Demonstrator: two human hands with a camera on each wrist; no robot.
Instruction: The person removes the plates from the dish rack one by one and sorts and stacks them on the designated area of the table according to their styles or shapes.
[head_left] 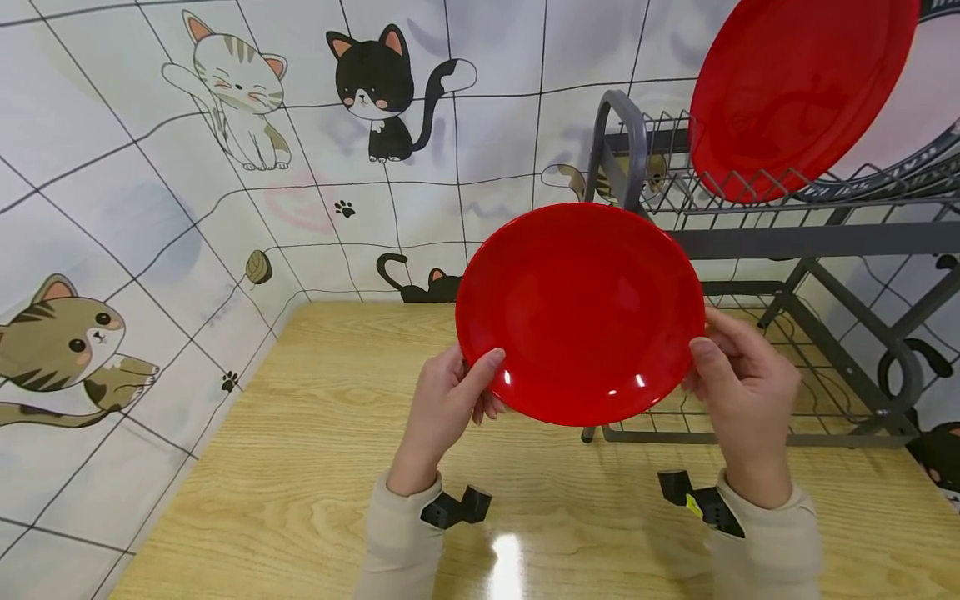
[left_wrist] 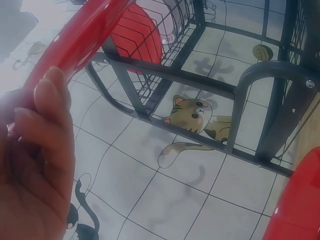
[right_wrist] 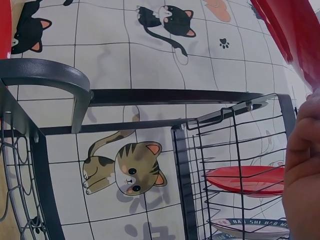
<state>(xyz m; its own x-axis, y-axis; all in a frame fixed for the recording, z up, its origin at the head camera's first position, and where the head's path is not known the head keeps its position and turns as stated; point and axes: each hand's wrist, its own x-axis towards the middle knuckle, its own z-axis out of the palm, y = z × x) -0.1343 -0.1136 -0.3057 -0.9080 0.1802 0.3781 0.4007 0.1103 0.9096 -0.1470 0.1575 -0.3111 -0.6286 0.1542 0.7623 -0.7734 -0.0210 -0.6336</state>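
Both hands hold a shiny red plate (head_left: 581, 312) up over the wooden table, its face tilted toward the head camera. At its lower left rim, the left hand (head_left: 450, 396) pinches it with the thumb on the front and the other fingers behind. The right hand (head_left: 746, 383) grips the right rim in the same way. In the left wrist view, the plate's edge (left_wrist: 75, 45) runs above the left hand's fingers (left_wrist: 52, 95). The right wrist view catches part of the right hand (right_wrist: 305, 150) below the plate (right_wrist: 295, 35).
A grey two-level dish rack (head_left: 795, 242) stands at the right, close behind the right hand. Its upper basket holds another red plate (head_left: 802, 92) and a white plate with a patterned rim (head_left: 911, 108). Behind the wooden table (head_left: 300, 467) rises a cat-patterned wall (head_left: 495, 133).
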